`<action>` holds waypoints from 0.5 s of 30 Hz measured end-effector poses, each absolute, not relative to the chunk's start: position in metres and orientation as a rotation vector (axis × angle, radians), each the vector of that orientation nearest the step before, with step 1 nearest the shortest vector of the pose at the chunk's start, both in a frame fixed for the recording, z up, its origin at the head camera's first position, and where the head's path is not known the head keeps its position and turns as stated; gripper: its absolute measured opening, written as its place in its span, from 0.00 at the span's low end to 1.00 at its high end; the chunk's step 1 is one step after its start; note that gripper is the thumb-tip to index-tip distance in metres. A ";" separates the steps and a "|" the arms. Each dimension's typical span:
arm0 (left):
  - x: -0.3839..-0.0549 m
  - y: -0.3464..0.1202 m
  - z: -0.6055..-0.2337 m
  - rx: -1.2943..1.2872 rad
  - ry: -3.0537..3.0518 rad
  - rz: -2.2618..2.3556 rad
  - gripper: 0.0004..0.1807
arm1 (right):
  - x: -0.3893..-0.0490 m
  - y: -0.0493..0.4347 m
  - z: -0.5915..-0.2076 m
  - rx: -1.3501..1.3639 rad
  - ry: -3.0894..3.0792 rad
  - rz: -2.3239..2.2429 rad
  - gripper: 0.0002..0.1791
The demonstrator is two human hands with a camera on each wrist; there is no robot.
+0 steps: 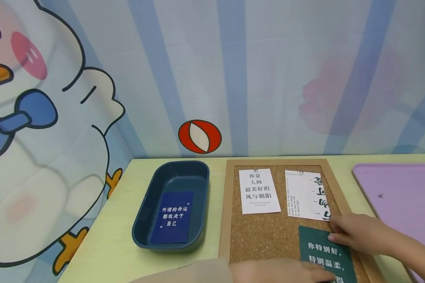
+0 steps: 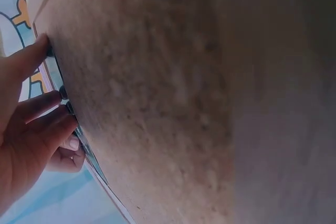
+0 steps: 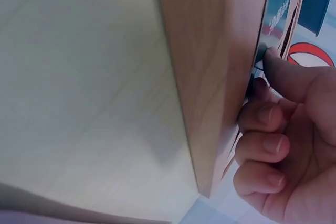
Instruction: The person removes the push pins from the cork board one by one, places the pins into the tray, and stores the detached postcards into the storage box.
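Green card (image 1: 322, 241) on corkboard (image 1: 265, 239), pinched by the right hand (image 1: 359, 232), left hand (image 2: 31, 148) straight-fingered against it

Cards (image 1: 320, 251) on corkboard (image 1: 262, 239), tub (image 1: 184, 184) left, tray (image 1: 403, 200) right

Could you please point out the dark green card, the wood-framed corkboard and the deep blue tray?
Dark green card (image 1: 326, 253): head view, upper part of its printed face.
Wood-framed corkboard (image 1: 263, 237): head view, bare cork surface.
Deep blue tray (image 1: 182, 169): head view, far inner wall.
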State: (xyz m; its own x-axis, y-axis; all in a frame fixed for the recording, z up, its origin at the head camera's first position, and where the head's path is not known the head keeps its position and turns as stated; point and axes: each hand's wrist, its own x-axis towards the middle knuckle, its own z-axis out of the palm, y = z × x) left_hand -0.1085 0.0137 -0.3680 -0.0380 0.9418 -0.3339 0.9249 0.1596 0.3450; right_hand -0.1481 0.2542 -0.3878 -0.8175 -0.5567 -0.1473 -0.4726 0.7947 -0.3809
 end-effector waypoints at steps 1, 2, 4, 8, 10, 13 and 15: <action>-0.109 0.015 -0.368 1.758 1.969 0.035 0.39 | -0.147 0.254 -0.388 -0.803 2.748 -0.456 0.14; -0.109 0.015 -0.369 1.766 1.968 0.018 0.40 | -0.146 0.253 -0.388 -0.808 2.758 -0.435 0.13; -0.109 0.015 -0.369 1.766 1.968 0.011 0.40 | -0.145 0.253 -0.389 -0.833 2.773 -0.406 0.12; -0.109 0.013 -0.369 1.734 1.970 0.032 0.40 | -0.144 0.251 -0.391 -0.921 2.792 -0.375 0.10; -0.109 0.013 -0.369 1.737 1.968 0.031 0.40 | -0.145 0.250 -0.391 -0.946 2.804 -0.340 0.08; -0.110 0.014 -0.369 1.765 1.973 0.008 0.40 | -0.145 0.247 -0.391 -0.953 2.839 -0.253 0.07; -0.111 0.015 -0.370 1.790 1.974 -0.007 0.40 | -0.144 0.245 -0.391 -0.949 2.867 -0.190 0.07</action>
